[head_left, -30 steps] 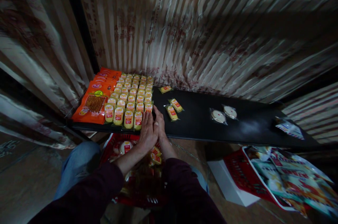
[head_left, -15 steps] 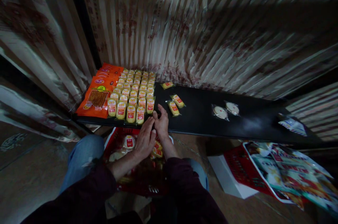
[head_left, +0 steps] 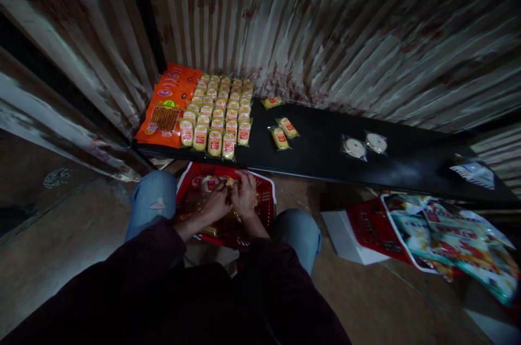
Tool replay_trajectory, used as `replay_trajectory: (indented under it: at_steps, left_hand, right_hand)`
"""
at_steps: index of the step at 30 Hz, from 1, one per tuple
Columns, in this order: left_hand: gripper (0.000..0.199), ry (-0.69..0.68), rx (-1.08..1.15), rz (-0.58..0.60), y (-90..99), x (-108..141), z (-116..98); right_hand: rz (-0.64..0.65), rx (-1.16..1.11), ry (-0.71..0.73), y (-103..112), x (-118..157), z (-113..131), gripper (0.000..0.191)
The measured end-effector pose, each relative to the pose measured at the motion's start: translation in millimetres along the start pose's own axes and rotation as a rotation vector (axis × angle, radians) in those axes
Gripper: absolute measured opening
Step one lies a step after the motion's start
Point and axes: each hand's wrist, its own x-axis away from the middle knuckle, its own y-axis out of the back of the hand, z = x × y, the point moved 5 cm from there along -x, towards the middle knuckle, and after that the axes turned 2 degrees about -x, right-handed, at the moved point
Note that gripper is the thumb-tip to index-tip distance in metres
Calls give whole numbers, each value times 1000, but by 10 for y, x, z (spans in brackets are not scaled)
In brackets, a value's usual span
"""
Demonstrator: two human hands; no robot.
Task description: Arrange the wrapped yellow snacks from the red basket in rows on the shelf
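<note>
My left hand (head_left: 215,203) and my right hand (head_left: 244,195) are side by side inside a red basket (head_left: 266,198) between my knees. The fingers of both are bent down over wrapped snacks; what they hold, if anything, is hidden. Rows of small yellow wrapped cakes (head_left: 215,142) stand on the black shelf (head_left: 317,163) above the basket, beside orange snack bags (head_left: 163,114). Three yellow packets, one of them a cake packet (head_left: 280,138), lie loose to the right of the rows.
Farther right on the shelf lie two round white wrapped items (head_left: 355,147) and a white-blue packet (head_left: 474,172). A second red basket (head_left: 370,228) with large snack bags (head_left: 451,234) stands on the right. Striped curtains (head_left: 301,25) hang behind the shelf.
Both hands have moved down from the shelf's front edge into the basket, and their fingers now bend over its contents. The view has shifted, so the shelf sits higher and the basket shows more.
</note>
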Motion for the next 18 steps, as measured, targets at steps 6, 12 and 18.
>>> replay_trajectory:
  at_steps: [6,12,18]
  left_hand:
    - [27,106,-160,375,-41,63,221]
    - [16,-32,-179,560,138,184,240]
    - [27,-14,-129,705,89,397,430]
  right_hand:
    - [159,38,-294,-67,183,-331,31]
    - [614,-169,-313,-192,432,-329,26]
    - [1016,-112,-153,-376,742,-141,24]
